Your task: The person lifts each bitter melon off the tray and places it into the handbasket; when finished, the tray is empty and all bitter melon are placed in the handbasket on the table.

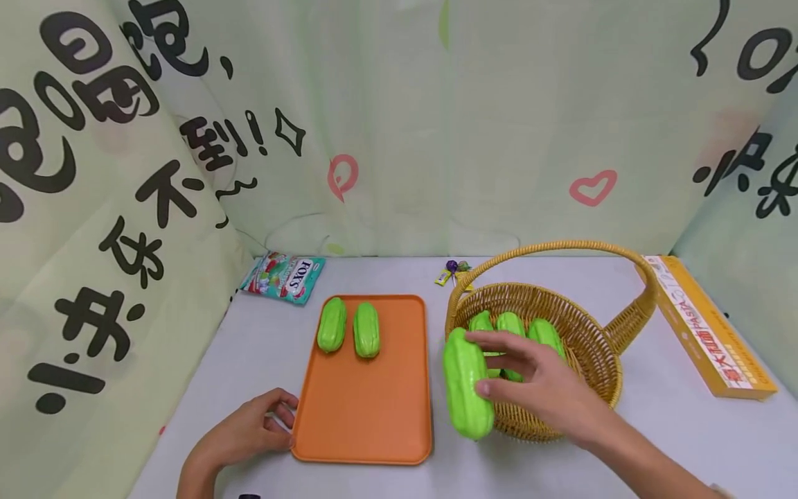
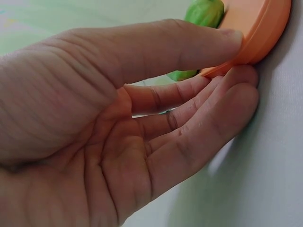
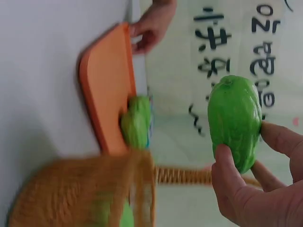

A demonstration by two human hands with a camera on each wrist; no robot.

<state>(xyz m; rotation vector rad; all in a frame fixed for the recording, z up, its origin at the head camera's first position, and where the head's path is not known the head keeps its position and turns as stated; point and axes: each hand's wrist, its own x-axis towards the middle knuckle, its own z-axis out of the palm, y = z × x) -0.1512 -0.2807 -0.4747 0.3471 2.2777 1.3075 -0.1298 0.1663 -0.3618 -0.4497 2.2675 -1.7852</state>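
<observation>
Gourd (image 1: 466, 391) pinched in right hand (image 1: 542, 388) beside basket (image 1: 598, 360); left hand (image 1: 249, 433) grips tray (image 1: 374, 416) edge.

The left hand (image 1: 249, 433) rests low with its fingers (image 2: 213, 94) slightly bent and the thumb above. The right hand (image 1: 542, 384) reaches forward, fingers (image 3: 227, 165) curled in a grip.
</observation>
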